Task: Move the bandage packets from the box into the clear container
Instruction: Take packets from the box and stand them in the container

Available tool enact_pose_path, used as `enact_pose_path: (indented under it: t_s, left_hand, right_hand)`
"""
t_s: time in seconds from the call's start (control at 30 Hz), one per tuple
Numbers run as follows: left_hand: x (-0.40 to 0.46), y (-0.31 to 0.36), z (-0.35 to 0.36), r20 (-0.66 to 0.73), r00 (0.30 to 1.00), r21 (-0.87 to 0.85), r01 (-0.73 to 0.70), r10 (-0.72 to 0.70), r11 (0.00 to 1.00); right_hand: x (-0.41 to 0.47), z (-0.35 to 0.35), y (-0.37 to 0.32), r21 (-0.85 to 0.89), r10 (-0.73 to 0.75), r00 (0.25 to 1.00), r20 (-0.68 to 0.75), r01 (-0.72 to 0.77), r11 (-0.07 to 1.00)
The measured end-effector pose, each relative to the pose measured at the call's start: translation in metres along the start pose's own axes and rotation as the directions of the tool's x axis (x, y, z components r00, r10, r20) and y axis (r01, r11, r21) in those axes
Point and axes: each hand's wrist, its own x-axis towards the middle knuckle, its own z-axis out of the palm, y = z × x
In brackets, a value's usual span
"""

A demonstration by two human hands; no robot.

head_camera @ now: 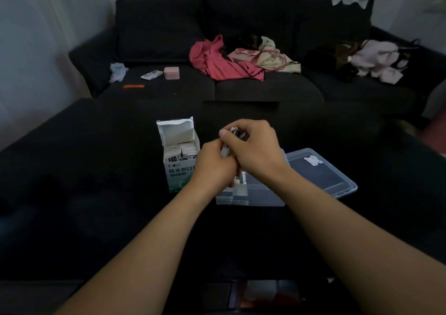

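Clear container (pixel 265 197) sat nearest me on the dark worktop (pixel 96 169), packets stacked at its left edge. Above it, my left hand (pixel 213 167) and right hand (pixel 255 145) together pinched bandage packets (pixel 233 132). Left stood the open box (pixel 179 153), open room beyond.

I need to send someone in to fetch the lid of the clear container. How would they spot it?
On the dark table before the black sofa, just right of the person's joined hands, a flat clear plastic lid lies beside the clear plastic container. Unlike the container, it holds no packets and carries a small white sticker.
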Motion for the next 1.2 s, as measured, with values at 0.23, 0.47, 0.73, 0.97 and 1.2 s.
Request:
enact_pose_path:
  t_s: [0.23,0.47,0.73,0.97,1.2]
  left_hand:
    - [0.008,-0.008,-0.006,-0.050,0.996,-0.190,0.069,-0.079,0.979]
    - [0.004,-0.006,-0.010,-0.019,1.000,-0.102,-0.008,0.006,0.995]
    - [0.007,-0.012,-0.013,-0.086,0.986,0.073,-0.137,0.143,0.988]
    - [0.011,-0.023,-0.029,-0.053,0.983,0.270,-0.157,0.178,0.950]
    - [0.012,-0.032,-0.027,0.137,0.980,0.481,-0.192,0.144,0.856]
  right_hand:
    - [0.010,-0.009,-0.001,0.432,0.193,0.957,0.217,-0.271,0.860]
    - [0.010,-0.023,0.012,0.346,0.174,0.849,0.499,-0.379,0.858]
    - [0.024,-0.029,0.024,0.372,0.356,0.814,0.459,-0.540,0.755]
    - [0.031,-0.027,0.055,-0.043,0.685,0.596,0.418,-0.741,0.670]
    - [0.032,-0.009,0.060,-0.410,0.779,0.509,0.366,-0.663,0.626]
